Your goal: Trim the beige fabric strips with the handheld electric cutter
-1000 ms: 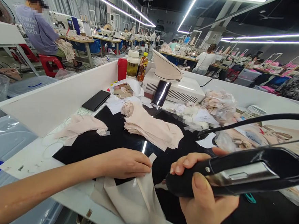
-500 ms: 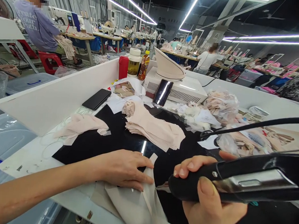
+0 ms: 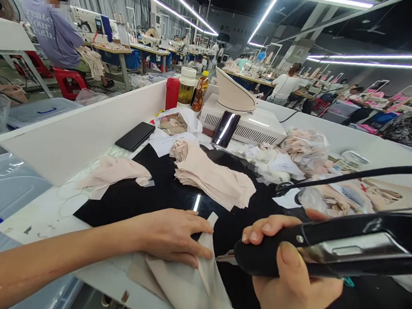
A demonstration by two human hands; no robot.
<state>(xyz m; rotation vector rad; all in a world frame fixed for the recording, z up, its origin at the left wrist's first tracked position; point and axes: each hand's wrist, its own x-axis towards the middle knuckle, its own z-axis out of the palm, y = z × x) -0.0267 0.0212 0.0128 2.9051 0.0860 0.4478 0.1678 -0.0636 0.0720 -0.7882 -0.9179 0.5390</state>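
My left hand (image 3: 175, 237) lies flat with fingers spread on a piece of thin beige fabric (image 3: 179, 282) at the front edge of the black work surface (image 3: 118, 205). In my right hand (image 3: 292, 278) is a black handheld tool (image 3: 355, 245) with a silver metal panel and a cable. The tool's pointed metal tip is close to the fabric's right edge, just right of my left fingertips; whether they touch I cannot tell. Beyond my hands lies a stack of pale pink fabric pieces (image 3: 215, 176). A loose pale pink piece (image 3: 116, 172) lies to the left.
A black phone (image 3: 135, 136) and another propped phone (image 3: 226, 129) lie further back. Behind stand a red bottle (image 3: 172, 93), a jar (image 3: 187, 85) and a white machine (image 3: 243, 122). Bagged fabric (image 3: 305, 147) sits at right. A white side wall (image 3: 87, 132) borders the table. People sit beyond.
The view has shifted slightly. Both hands keep almost the same place on the fabric and the tool, with no clear change in grip.
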